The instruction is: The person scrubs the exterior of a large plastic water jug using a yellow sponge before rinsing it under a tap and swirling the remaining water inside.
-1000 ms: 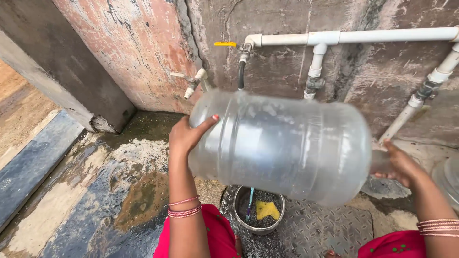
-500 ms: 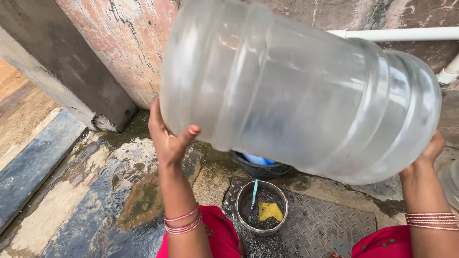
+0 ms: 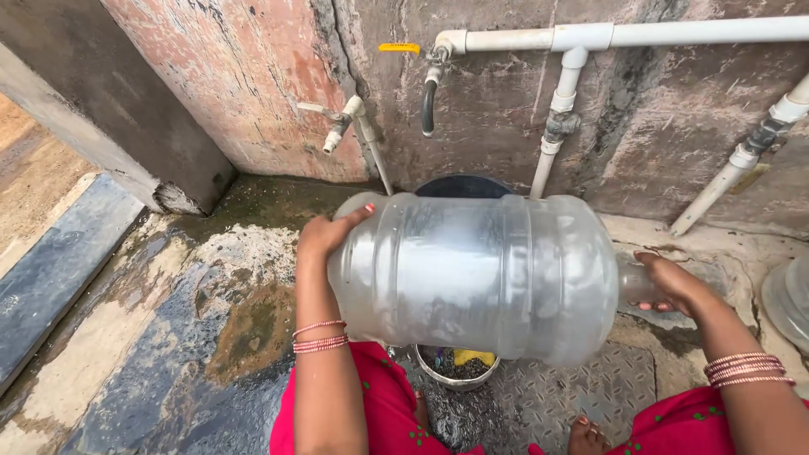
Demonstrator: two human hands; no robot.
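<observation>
in front of the stained wall, under the white pipes [image 3: 674, 34], the big clear water jug [image 3: 476, 274] lay on its side between both hands, level across the person's lap. half a second before it had been heaved up close to the camera, tilted and filling most of the view; 1 second before it sat about where it was now. so it went up and came back down, which reads as a shake or swirl of the jug, likely rinsing, though that is only a judgement.

the left hand [image 3: 324, 236] was spread flat against the jug's base end, fingers open and curled over the rim of the bottom, pressing rather than clasping. the right hand [image 3: 674, 286] cupped the neck end; whether its fingers closed round the neck could not be told, since the jug's shoulder covered the palm.

the jug hid most of a dark round tub [image 3: 463, 185] by the wall and the upper half of a small metal bowl [image 3: 455, 371] holding dark bits and something yellow. whether any water was inside the jug was hard to make out through the cloudy plastic. a pale round lid or basin [image 3: 788, 299] was cut off at the right edge. the 2 taps [image 3: 341, 122] showed no running water.
</observation>
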